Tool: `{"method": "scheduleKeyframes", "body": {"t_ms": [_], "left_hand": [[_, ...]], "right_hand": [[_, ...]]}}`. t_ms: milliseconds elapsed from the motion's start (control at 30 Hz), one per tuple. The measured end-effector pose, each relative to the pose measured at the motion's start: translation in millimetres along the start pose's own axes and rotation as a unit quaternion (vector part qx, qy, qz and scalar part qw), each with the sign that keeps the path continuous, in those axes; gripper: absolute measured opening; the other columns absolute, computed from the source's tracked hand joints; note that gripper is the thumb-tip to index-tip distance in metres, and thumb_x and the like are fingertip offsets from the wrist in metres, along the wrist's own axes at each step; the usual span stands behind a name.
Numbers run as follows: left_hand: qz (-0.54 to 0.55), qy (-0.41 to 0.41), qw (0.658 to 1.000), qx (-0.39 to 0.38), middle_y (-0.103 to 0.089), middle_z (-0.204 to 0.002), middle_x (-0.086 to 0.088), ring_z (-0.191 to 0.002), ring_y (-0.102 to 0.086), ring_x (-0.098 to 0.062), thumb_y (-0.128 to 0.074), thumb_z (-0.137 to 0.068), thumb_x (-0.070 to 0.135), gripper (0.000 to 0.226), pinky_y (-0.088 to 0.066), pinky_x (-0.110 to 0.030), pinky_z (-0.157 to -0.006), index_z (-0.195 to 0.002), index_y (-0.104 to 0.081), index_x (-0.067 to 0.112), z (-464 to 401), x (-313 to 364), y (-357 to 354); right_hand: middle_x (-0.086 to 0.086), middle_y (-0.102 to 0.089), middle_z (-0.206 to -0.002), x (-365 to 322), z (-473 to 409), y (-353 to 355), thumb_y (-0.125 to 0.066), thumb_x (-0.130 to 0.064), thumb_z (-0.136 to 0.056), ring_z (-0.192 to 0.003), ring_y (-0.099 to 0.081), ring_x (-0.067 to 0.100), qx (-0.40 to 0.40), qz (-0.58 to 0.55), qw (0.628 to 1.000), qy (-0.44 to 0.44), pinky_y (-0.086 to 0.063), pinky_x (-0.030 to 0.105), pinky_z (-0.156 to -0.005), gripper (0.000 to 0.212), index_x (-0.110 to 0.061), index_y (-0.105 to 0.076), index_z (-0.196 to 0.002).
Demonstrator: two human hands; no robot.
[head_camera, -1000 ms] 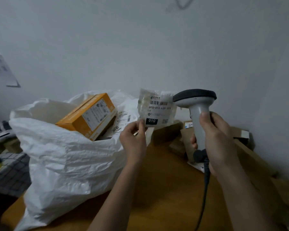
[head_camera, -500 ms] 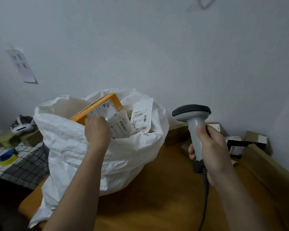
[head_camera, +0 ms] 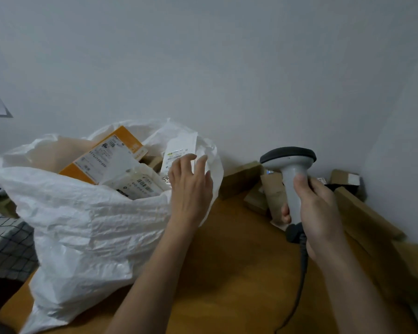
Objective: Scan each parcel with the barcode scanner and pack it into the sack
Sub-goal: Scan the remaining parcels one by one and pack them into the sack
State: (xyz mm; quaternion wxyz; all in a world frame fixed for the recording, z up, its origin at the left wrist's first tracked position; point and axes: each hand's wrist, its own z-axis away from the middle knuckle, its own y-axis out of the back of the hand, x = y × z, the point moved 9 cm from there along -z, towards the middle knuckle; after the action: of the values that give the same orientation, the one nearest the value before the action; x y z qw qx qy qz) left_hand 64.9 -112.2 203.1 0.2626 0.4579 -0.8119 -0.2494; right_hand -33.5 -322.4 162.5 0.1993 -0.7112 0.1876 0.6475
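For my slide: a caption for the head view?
Left hand open beside the packed sack; right hand grips the scanner.

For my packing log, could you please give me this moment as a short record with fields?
Left hand: open, empty, at the sack's rim
Right hand: grips grey handheld barcode scanner
White woven plastic sack: open, on brown tabletop
In sack: orange cardboard box, clear labelled pouch
Behind scanner: brown cardboard parcels

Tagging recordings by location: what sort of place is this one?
Probably a small parcel sorting or dispatch corner in a plain room, not a big warehouse. A white woven sack stuffed with labelled parcels stands on a wooden table, cardboard boxes line the wall, and the right hand grips a corded barcode scanner.
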Motion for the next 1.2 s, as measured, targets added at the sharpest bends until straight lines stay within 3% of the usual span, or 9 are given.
{"method": "scheduleKeyframes", "body": {"t_ms": [200,367,467,633,867,1067,1200], "left_hand": [[0.056,-0.025,0.995,-0.08,-0.058,-0.116,-0.019,-0.108,-0.054,-0.038,-0.067,-0.083,0.004,0.029,-0.045,-0.048,-0.088,-0.112,-0.065,0.004,4.5,58.1,-77.8],[0.123,0.023,0.97,-0.209,-0.048,-0.126,-0.008,-0.114,-0.044,-0.023,-0.058,-0.093,0.017,0.04,-0.044,-0.035,-0.096,-0.133,-0.053,0.013,24.4,84.0,-175.7],[0.159,0.092,0.938,-0.295,-0.04,-0.134,-0.006,-0.121,-0.041,-0.022,-0.058,-0.096,0.024,0.05,-0.044,-0.031,-0.096,-0.142,-0.04,0.016,44.9,94.6,-239.5],[0.218,0.235,0.849,-0.42,-0.023,-0.151,-0.015,-0.137,-0.031,-0.035,-0.064,-0.091,0.039,0.086,-0.038,-0.044,-0.105,-0.153,-0.012,0.01,81.0,114.9,-334.8],[0.222,0.416,0.764,-0.441,-0.012,-0.155,-0.019,-0.138,-0.027,-0.044,-0.079,-0.074,0.053,0.128,-0.034,-0.054,-0.109,-0.153,0.015,0.018,109.0,130.7,-436.5],[0.179,0.472,0.749,-0.429,-0.008,-0.157,-0.017,-0.143,-0.017,-0.044,-0.086,-0.063,0.054,0.14,-0.024,-0.061,-0.114,-0.148,0.024,0.036,115.9,129.3,-488.5],[0.185,0.488,0.741,-0.422,-0.011,-0.154,-0.017,-0.139,-0.024,-0.044,-0.086,-0.064,0.048,0.136,-0.031,-0.058,-0.109,-0.149,0.02,0.037,121.7,124.6,-502.0]], "right_hand": [[-0.001,-0.056,-0.05,18.1,-28.7,66.2,-0.042,-0.042,-0.102,-0.043,-0.052,0.01,0.082,0.011,0.996,-0.028,-0.041,0.03,-0.043,0.032,-0.018,-0.059,-0.09],[0.003,-0.055,-0.05,41.3,-58.5,115.1,-0.042,-0.042,-0.103,-0.043,-0.051,0.013,0.12,0.013,0.991,-0.053,-0.039,0.03,-0.045,0.034,-0.015,-0.058,-0.089],[0.0,-0.055,-0.047,58.6,-81.2,139.3,-0.041,-0.042,-0.103,-0.041,-0.05,0.014,0.133,0.029,0.989,-0.061,-0.037,0.028,-0.04,0.035,-0.017,-0.058,-0.085],[-0.003,-0.054,-0.045,101.7,-130.9,165.3,-0.042,-0.039,-0.104,-0.043,-0.05,0.014,0.145,0.013,0.985,-0.095,-0.039,0.028,-0.042,0.032,-0.017,-0.059,-0.087],[-0.008,-0.053,-0.047,172.0,-186.8,183.2,-0.041,-0.038,-0.103,-0.045,-0.052,0.009,0.136,0.035,0.978,-0.155,-0.042,0.024,-0.042,0.028,-0.019,-0.058,-0.091],[-0.006,-0.056,-0.048,206.8,-194.0,200.7,-0.042,-0.04,-0.103,-0.047,-0.054,0.01,0.135,0.043,0.97,-0.198,-0.043,0.026,-0.045,0.028,-0.019,-0.058,-0.096],[-0.004,-0.057,-0.048,213.4,-194.6,208.2,-0.043,-0.04,-0.102,-0.046,-0.054,0.01,0.149,0.044,0.966,-0.205,-0.043,0.026,-0.045,0.028,-0.018,-0.058,-0.094]]}}
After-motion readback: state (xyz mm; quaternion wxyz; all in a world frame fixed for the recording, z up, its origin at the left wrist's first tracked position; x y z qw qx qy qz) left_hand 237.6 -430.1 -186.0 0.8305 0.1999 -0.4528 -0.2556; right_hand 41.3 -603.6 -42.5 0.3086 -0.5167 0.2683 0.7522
